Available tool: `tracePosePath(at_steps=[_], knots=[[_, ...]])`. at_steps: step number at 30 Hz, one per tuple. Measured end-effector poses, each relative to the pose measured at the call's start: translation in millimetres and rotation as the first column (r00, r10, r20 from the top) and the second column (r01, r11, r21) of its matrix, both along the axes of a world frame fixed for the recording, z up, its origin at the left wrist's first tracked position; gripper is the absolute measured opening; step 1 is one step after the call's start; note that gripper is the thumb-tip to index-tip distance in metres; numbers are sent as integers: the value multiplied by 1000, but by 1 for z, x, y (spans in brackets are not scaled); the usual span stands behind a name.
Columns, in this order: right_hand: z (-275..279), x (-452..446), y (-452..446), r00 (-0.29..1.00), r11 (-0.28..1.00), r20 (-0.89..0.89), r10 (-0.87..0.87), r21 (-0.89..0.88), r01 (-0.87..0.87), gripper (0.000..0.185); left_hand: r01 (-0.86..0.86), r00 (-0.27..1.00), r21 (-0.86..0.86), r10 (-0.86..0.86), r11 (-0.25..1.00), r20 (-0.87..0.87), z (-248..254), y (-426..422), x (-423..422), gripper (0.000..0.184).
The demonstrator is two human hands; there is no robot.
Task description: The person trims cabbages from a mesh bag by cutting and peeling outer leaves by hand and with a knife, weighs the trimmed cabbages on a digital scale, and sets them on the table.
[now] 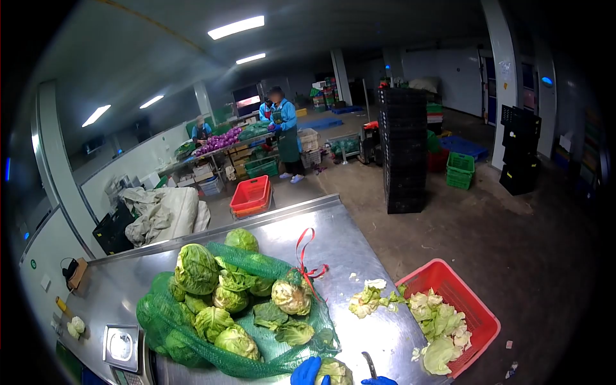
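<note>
At the bottom edge, my left hand [307, 371] in a blue glove is closed against the side of a cabbage [336, 372], which the frame partly cuts off. My right hand [379, 380], also gloved in blue, grips a knife [368, 364] whose dark blade points up, just right of that cabbage. Only the top of this hand shows. Beyond my hands, an opened green mesh bag [186, 346] spreads over the steel table [269, 224] with several cabbages [196, 269] in it. Loose leaves [295, 333] lie on the mesh, and a red ribbon [307, 269] sits at its far edge.
Trimmed leaves [367, 299] lie near the table's right edge, beside a red crate [489, 321] holding more leaves. A scale [122, 350] stands at left. Stacked black crates [403, 154] rise beyond the table. Farther back, people [284, 122] in blue work at another table.
</note>
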State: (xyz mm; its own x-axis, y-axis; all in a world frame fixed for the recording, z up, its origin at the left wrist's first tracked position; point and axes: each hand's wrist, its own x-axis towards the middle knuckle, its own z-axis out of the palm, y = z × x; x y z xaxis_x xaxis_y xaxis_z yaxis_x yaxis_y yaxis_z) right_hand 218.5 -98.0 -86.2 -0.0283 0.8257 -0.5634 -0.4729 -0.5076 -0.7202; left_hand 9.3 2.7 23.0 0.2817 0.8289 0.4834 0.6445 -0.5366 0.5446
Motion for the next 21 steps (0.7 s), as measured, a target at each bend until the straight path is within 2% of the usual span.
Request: tracePosePath(at_steps=[7, 8, 10, 11, 12, 13, 14, 15, 16, 17, 19, 21], knots=[[48, -2, 5, 995, 998, 97, 30, 45, -34, 30, 11, 1000, 5, -11, 1000, 13, 7, -1, 1, 51], [-13, 4, 0, 991, 994, 102, 90, 48, -96, 31, 14, 1000, 3, -14, 1000, 10, 7, -1, 1, 50], [9, 1, -4, 994, 997, 93, 59, 46, -63, 30, 19, 1000, -17, -19, 1000, 17, 4, -1, 0, 50], [14, -1, -6, 994, 998, 98, 43, 48, -48, 29, 8, 1000, 38, -8, 999, -8, 2, 1, 0, 51], [25, -1, 1, 995, 997, 60, 82, -18, -81, 30, 54, 997, -41, -51, 998, 56, -10, 7, -5, 56], [24, 1, 4, 993, 988, 9, 115, -108, -114, 34, 63, 998, -70, -61, 996, 33, -9, 8, -7, 56], [-12, 3, -6, 996, 997, -30, 81, 0, -81, 33, 121, 992, -121, -117, 985, 41, -6, 9, -11, 59], [-5, -3, -12, 993, 996, -117, -21, -88, 11, 31, 212, 971, -178, -188, 961, 146, -8, 10, -20, 61], [23, -1, -15, 993, 995, 61, 98, 22, -99, 33, 230, 945, -209, -167, 950, 281, -3, 9, -25, 66], [37, -3, -16, 997, 997, 56, 52, 49, -55, 34, 197, 960, -233, -138, 952, 245, -3, 10, -37, 72], [74, -2, -20, 999, 998, 16, 44, 49, -45, 36, 252, 924, -346, -118, 904, 363, -16, 11, -54, 80], [86, 4, -16, 985, 992, 118, 128, 5, -129, 33, 359, 910, -496, -177, 790, 376, -27, 6, -57, 84]])
